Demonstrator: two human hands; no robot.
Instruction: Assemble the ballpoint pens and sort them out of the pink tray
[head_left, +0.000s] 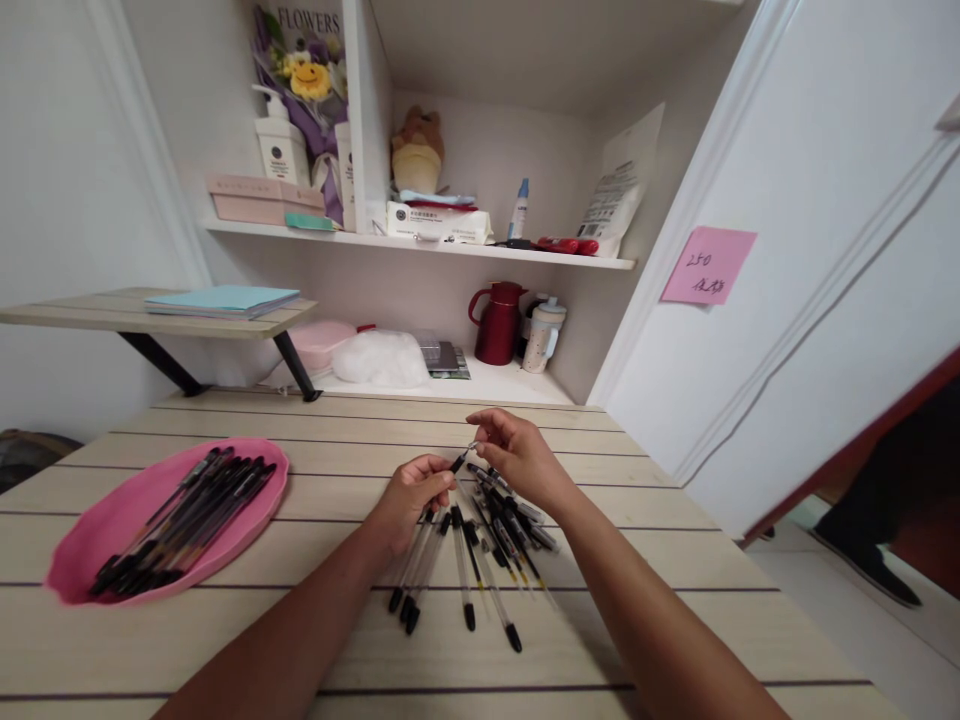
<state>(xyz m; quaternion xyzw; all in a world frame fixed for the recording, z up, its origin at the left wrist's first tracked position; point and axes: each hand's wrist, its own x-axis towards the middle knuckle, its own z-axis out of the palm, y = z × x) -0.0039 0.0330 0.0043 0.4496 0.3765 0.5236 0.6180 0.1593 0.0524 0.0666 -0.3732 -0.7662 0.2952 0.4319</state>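
My left hand [421, 486] is closed around a black pen [458, 463], which tilts up to the right. At its upper end, thumb and fingers of my right hand [516, 455] pinch a small silvery piece [472, 446], too small to make out exactly. Below my hands lie clear pen barrels [422, 570] with black ends, fanned out on the slatted table [330, 640]. Under my right hand is a heap of black pen parts [514, 525], some showing yellowish ends. On the left, a pink tray [271, 478] holds a bundle of pens [191, 515].
A small raised stand [281, 322] with light blue papers [225, 300] occupies the back left. Behind the table, shelves [450, 250] hold a red jug [497, 322], a cup [544, 335] and a white plastic bag [380, 358]. A person's leg and shoe [866, 560] show at far right.
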